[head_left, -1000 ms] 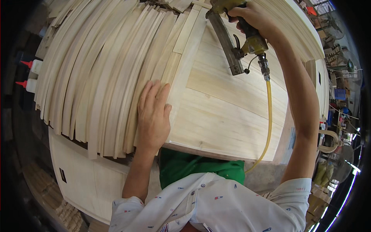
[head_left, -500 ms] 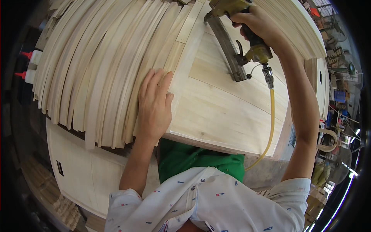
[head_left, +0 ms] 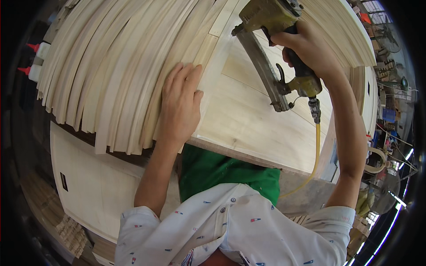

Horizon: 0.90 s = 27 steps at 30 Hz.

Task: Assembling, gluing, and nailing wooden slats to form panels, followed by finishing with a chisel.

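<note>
My right hand is wrapped round the black grip of an olive-green air nail gun. Its long metal magazine slants over a pale wooden panel, and its nose is near the light strip along the panel's left side. A yellow air hose runs from the coupling at the grip's end toward me. My left hand lies with fingers stretched out on the wooden strips at the panel's left edge, gripping nothing.
Many long pale strips lie side by side at left. Past them stand two white bottles with red tips. Another wooden panel is below left. More strips are stacked at far right, with a fan beyond.
My right hand has brought the nail gun a little nearer to me, more of its body now showing. My left hand stays on the strips. The view has shifted slightly.
</note>
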Motion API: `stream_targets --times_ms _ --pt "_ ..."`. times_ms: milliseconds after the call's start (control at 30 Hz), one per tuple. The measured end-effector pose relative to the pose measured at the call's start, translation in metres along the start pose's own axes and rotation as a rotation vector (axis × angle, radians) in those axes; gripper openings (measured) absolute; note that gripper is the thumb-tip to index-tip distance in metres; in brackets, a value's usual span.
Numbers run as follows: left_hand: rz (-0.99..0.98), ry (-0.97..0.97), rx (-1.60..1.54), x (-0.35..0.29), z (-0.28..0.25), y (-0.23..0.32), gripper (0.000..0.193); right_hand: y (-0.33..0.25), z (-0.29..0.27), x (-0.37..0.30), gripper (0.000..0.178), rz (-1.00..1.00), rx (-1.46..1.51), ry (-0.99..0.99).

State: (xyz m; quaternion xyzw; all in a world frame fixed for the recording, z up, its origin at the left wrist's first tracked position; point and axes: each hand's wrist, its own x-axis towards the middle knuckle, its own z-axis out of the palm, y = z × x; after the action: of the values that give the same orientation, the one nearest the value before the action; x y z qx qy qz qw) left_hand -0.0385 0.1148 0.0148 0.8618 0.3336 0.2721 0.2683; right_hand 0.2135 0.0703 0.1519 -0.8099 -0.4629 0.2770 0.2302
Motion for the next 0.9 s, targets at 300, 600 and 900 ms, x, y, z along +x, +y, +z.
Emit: stream_targets --times_ms 300,600,900 --pt "0.045 0.039 -0.016 -0.002 0.002 -0.003 0.05 -0.006 0.016 -0.031 0.027 0.023 -0.015 -0.058" --pt "0.035 0.053 -0.076 -0.004 0.003 -0.005 0.049 -0.009 0.031 -0.049 0.028 0.001 0.006 -0.078" --pt "0.021 0.06 -0.098 -0.006 0.002 -0.009 0.051 -0.025 0.044 -0.079 0.023 0.025 0.071 -0.158"
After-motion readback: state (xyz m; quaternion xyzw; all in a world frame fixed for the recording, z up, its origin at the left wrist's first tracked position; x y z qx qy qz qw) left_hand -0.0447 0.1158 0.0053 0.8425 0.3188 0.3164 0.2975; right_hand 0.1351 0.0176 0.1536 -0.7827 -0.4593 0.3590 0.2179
